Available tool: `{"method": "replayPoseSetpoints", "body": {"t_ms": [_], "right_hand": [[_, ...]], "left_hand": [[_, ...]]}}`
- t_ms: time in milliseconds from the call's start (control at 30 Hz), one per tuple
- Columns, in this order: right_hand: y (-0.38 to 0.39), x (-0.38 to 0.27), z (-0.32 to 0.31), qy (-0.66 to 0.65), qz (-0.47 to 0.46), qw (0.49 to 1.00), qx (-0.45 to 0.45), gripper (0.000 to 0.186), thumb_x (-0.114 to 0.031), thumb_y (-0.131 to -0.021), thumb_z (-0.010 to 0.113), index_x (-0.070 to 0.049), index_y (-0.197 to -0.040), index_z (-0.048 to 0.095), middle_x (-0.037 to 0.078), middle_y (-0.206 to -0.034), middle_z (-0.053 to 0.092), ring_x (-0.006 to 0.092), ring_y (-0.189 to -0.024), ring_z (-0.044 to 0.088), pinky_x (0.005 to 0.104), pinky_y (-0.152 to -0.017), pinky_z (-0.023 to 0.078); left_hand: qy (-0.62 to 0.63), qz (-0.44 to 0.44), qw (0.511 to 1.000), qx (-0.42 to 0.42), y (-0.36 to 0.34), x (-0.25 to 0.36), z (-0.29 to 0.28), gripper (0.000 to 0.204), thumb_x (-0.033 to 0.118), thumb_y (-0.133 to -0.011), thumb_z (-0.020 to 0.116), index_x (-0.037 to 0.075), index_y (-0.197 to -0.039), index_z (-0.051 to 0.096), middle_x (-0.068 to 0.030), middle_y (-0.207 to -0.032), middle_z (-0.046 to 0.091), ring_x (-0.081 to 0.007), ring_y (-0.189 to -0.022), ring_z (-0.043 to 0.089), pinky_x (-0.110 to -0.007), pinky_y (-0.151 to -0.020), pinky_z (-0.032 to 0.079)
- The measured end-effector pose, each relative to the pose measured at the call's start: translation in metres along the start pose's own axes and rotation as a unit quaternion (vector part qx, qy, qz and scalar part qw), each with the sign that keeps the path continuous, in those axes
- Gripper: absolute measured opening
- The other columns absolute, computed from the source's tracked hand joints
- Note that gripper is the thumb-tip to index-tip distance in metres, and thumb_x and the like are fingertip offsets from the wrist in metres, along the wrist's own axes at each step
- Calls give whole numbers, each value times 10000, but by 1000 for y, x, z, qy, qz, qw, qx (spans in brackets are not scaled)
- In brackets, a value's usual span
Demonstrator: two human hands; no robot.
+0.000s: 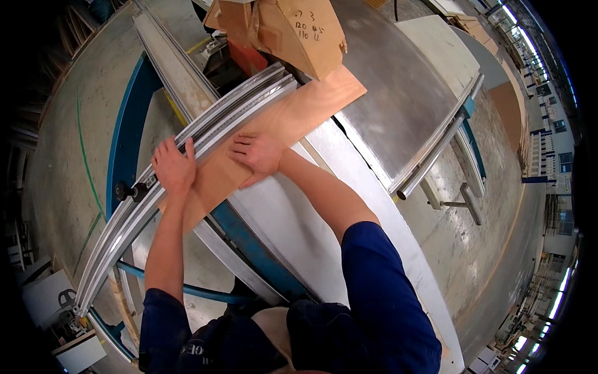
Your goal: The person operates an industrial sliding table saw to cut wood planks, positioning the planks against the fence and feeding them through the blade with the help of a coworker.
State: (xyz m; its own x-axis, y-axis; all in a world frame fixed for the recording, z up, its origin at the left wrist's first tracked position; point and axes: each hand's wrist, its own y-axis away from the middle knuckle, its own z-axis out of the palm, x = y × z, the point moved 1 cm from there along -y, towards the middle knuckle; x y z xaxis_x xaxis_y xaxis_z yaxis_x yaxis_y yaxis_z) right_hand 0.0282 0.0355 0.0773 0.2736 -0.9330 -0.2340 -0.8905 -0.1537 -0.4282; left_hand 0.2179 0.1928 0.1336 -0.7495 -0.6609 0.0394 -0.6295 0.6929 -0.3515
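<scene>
Board (311, 109) pressed under the spread right hand (256, 154), along the rail (251, 107).
Rail is grasped by the left hand (174, 165); even pressure should be applied so the board sits flush.

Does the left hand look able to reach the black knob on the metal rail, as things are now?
Probably yes: the black knob sits close beside the left hand and nothing seems to block it, though the hand would likely have to leave the metal rail.
</scene>
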Motion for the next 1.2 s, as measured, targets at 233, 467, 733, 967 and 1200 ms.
{"method": "replayPoseSetpoints", "body": {"t_ms": [233,467,733,967,1200], "right_hand": [[-2,5,2,10,-11,1000,5,842,-671,-726,705,29,-1189,635,206,-1149,669,379,-1146,614,463,-1071,457],[-2,9,5,2,-3,1000,-1,845,-673,-706,721,6,-1198,618,200,-1161,657,362,-1149,607,441,-1066,457],[-6,16,9,-14,-1,1000,11,770,-625,-683,768,-45,-1164,609,156,-1163,630,362,-1143,598,438,-1040,471],[-16,20,9,-12,20,999,-25,759,-622,-694,760,-81,-1199,591,110,-1167,623,346,-1153,591,432,-984,501],[-21,12,1,24,35,997,-60,770,-655,-681,744,-97,-1189,590,95,-1177,610,325,-1170,570,436,-963,500]], "left_hand": [[-18,-8,1000,0,-2,-3,10,518,486,-984,522,31,-1211,622,-173,-1183,633,-354,-1151,563,-472,-1031,399],[-13,-3,1000,26,-2,-2,18,501,478,-973,538,35,-1190,624,-161,-1134,640,-349,-1098,570,-467,-993,414],[6,-16,1000,24,-4,-4,22,514,500,-965,541,43,-1186,629,-157,-1152,635,-342,-1123,561,-458,-1025,398],[54,-26,998,13,-12,-17,31,479,472,-977,538,50,-1179,638,-157,-1142,635,-334,-1130,561,-454,-1044,393],[90,-18,996,0,-10,-25,31,408,394,-1000,523,38,-1162,640,-164,-1105,640,-339,-1106,574,-459,-1024,400]]}}
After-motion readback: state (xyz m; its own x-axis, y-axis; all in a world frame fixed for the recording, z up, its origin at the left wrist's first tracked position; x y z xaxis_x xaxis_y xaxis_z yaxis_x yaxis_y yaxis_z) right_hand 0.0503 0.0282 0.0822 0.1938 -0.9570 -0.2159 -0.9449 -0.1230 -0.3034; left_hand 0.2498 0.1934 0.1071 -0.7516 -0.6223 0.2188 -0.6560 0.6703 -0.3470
